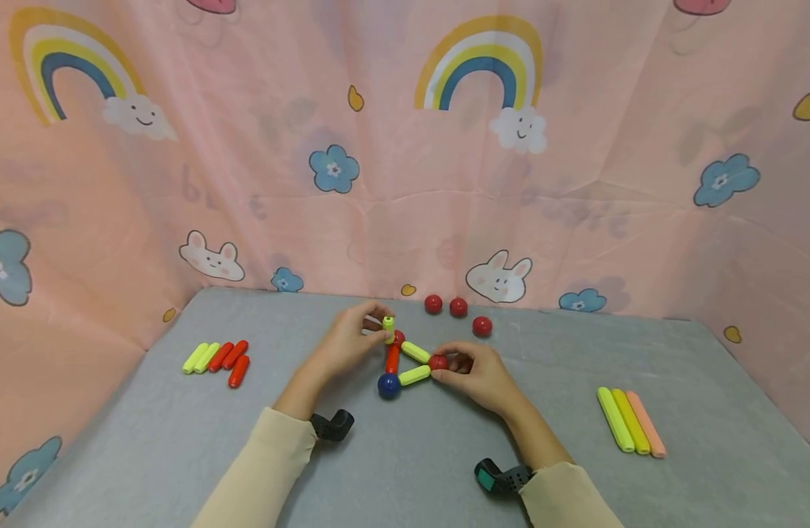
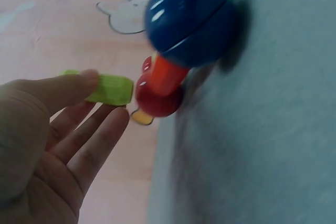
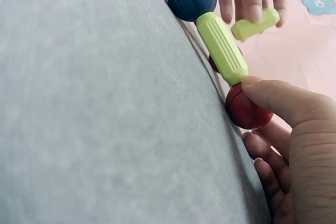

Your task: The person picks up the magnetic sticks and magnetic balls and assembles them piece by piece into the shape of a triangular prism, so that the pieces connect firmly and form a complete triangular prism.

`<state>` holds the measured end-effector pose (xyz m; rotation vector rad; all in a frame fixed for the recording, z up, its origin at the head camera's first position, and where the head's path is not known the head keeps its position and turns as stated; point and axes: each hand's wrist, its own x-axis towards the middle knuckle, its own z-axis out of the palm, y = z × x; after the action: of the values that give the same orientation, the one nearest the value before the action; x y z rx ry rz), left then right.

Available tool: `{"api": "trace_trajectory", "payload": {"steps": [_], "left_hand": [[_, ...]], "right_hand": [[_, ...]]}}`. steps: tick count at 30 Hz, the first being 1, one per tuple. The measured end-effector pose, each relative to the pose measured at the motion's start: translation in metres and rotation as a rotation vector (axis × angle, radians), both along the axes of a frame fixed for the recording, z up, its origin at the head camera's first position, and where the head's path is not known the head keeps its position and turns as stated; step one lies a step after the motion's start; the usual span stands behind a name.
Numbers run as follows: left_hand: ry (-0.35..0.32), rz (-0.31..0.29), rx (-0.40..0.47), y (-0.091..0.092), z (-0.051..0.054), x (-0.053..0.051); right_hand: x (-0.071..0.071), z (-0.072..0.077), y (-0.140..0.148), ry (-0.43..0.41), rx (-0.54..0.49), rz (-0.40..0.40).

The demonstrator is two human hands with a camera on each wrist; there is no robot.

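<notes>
A triangle of rods and balls lies on the grey table: a blue ball (image 1: pixel 389 386) at the near corner, a red ball (image 1: pixel 438 363) at the right and another red ball (image 1: pixel 399 338) at the far corner. One red rod (image 1: pixel 393 358) and two yellow-green rods (image 1: pixel 415 375) join them. My left hand (image 1: pixel 349 339) pinches a loose short yellow-green rod (image 2: pixel 113 89), held upright just above the far red ball; whether they touch I cannot tell. With thumb and fingers, my right hand (image 1: pixel 476 372) grips the right corner's red ball (image 3: pixel 247 109).
Three loose red balls (image 1: pixel 458 307) lie at the back. On the left are short yellow-green rods (image 1: pixel 201 358) and red rods (image 1: pixel 228 356). Three longer rods (image 1: pixel 632 422) lie to the right. A pink patterned cloth (image 1: pixel 391 220) hangs behind the table.
</notes>
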<state>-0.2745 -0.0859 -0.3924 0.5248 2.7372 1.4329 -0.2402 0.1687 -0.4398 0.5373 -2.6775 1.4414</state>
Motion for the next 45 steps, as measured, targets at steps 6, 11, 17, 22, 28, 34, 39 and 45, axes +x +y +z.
{"api": "trace_trajectory", "payload": {"steps": [6, 11, 17, 22, 28, 34, 39, 45], "left_hand": [[0.004, 0.018, 0.03, 0.008, -0.004, 0.002], [0.014, 0.036, 0.045, 0.009, -0.005, 0.002], [0.024, 0.032, 0.052, 0.011, -0.006, 0.001], [0.036, 0.035, 0.058, 0.012, -0.007, 0.002], [0.058, 0.034, 0.044, 0.014, -0.008, 0.003], [0.062, 0.019, 0.033, 0.015, -0.008, 0.002], [0.051, -0.004, 0.022, 0.015, -0.01, 0.002], [0.057, -0.016, 0.015, 0.016, -0.013, 0.001]], "right_hand": [[0.001, 0.001, -0.001, 0.002, 0.002, 0.012], [0.001, 0.002, -0.002, -0.006, -0.002, 0.023], [0.001, 0.002, -0.003, -0.014, 0.006, 0.019], [0.001, 0.001, -0.004, -0.015, 0.011, 0.021], [0.001, 0.0, -0.004, -0.014, 0.013, 0.03], [0.003, 0.002, -0.005, -0.004, 0.026, 0.049], [0.004, 0.003, -0.007, 0.0, 0.038, 0.072], [0.004, 0.002, -0.008, 0.012, 0.045, 0.083]]}}
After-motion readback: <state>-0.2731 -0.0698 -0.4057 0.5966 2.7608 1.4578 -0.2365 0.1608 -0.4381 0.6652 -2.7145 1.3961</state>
